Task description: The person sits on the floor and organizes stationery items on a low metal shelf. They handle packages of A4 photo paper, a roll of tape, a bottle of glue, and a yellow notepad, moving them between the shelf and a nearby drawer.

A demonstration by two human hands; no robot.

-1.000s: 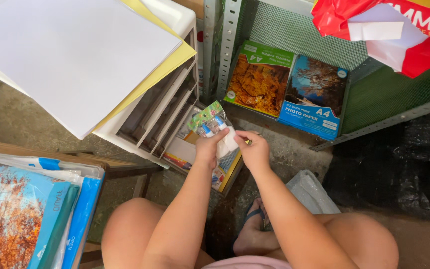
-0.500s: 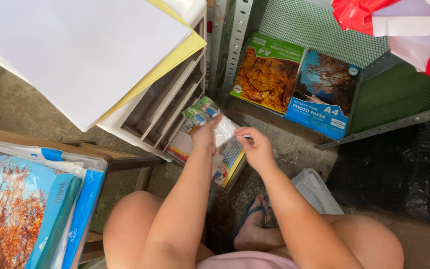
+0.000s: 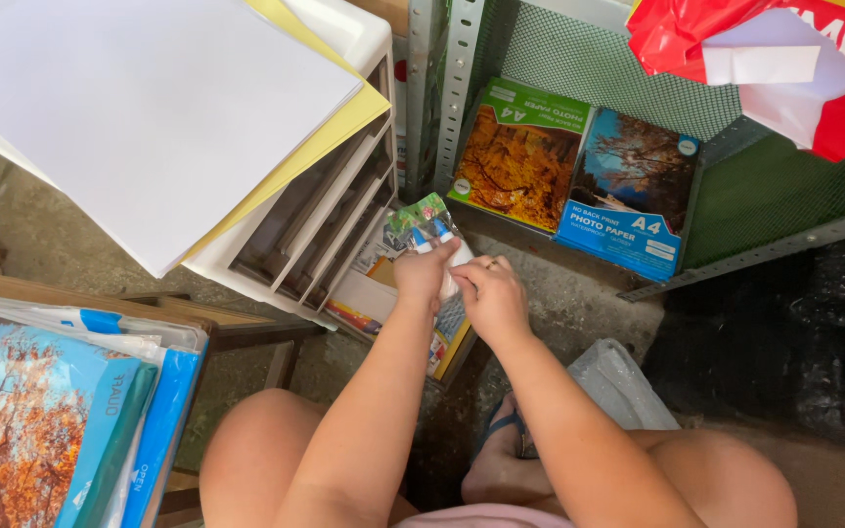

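Paper sheets point(image 3: 139, 108): I see white sheets over a yellow one, lying on the drawer unit at upper left.
Drawer unit point(image 3: 315, 225): white, slots open toward the hands.
Paper packs on shelf point(image 3: 579, 171): two, propped against green mesh, well apart from the hands.
Blue packs point(image 3: 61, 420): stacked at lower left on a wooden surface.
Left hand point(image 3: 422, 274): closed around the small packet, gripping its lower half.
Right hand point(image 3: 491, 298): fingers pinched narrow on the packet's near edge, just beside the left hand; ring visible.
Small packet point(image 3: 427, 230): glossy, green-blue top; long axis points away from me, tilted slightly left, over the stack of packs point(image 3: 447, 342) on the floor. Left hand carries it.
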